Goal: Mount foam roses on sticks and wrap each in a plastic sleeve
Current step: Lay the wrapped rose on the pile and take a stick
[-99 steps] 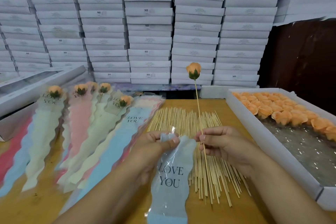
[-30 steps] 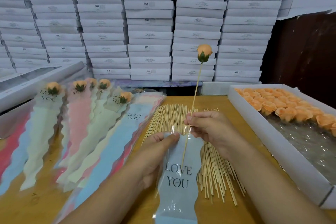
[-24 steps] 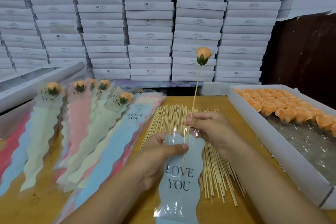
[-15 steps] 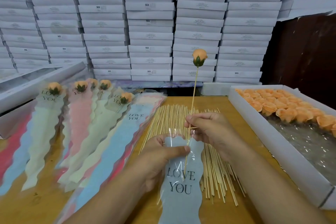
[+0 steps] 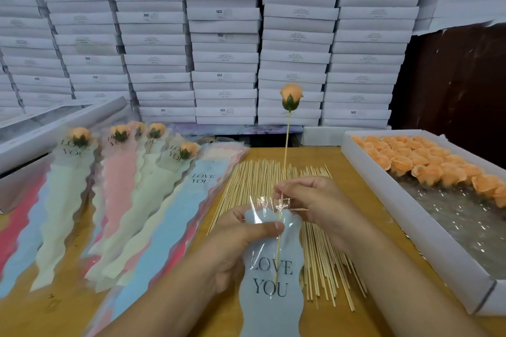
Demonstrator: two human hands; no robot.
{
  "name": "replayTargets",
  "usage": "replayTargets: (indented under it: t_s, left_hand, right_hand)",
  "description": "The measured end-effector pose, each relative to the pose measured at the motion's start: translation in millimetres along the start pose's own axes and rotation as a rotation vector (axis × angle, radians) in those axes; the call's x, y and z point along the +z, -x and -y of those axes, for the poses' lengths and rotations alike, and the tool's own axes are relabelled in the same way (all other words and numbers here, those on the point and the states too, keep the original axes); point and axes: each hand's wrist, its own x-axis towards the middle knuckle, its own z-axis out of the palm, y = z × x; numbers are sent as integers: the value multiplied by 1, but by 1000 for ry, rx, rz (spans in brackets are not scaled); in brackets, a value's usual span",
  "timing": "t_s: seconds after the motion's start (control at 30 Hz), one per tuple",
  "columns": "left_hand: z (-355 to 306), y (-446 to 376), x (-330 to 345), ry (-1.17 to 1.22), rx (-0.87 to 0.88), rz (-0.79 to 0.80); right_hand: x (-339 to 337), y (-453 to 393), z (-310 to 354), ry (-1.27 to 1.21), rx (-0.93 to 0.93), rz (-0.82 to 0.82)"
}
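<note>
The left hand (image 5: 238, 238) gripped the top of a pale blue, wavy-edged plastic sleeve printed LOVE YOU (image 5: 271, 276), thumb pressed across its front near the clear mouth; the sleeve hung down toward the near edge of the wooden table (image 5: 353, 161); the right hand (image 5: 315, 200) pinched a thin wooden stick (image 5: 286, 145) between thumb and fingers just above the sleeve's opening; the stick stood nearly upright, tilted slightly, its lower part already inside the sleeve with its tip reaching the printed letters; an orange foam rose with a green calyx (image 5: 291, 97) sat on the stick's upper end, well above both hands.

Beneath the hands a loose bed of bare wooden sticks (image 5: 257, 180) lay spread across the middle of the table; along the right edge stood a shallow white cardboard tray (image 5: 410, 213), its far end packed with rows of loose orange foam roses (image 5: 427, 167), its near part showing crinkled clear film; toward the left edge lay finished wrapped roses in cream and pink sleeves (image 5: 120, 161), fanned over a pile of empty pastel sleeves (image 5: 191, 200); a long grey box lid (image 5: 54, 128) lay at the far left corner; behind the far edge rose a wall of stacked white flat boxes (image 5: 224, 35).
</note>
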Motion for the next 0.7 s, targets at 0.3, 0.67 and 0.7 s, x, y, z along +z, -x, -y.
replayTargets:
  t_s: [0.3, 0.67, 0.7]
  left_hand:
    - [7, 5, 7, -13, -49, 20]
    - [4, 3, 3, 34, 11, 26]
    - [4, 3, 2, 36, 21, 36]
  right_hand:
    - [-9, -1, 3, -120, -71, -147]
    - [-5, 5, 4, 43, 2, 90]
    - [-5, 5, 4, 52, 12, 103]
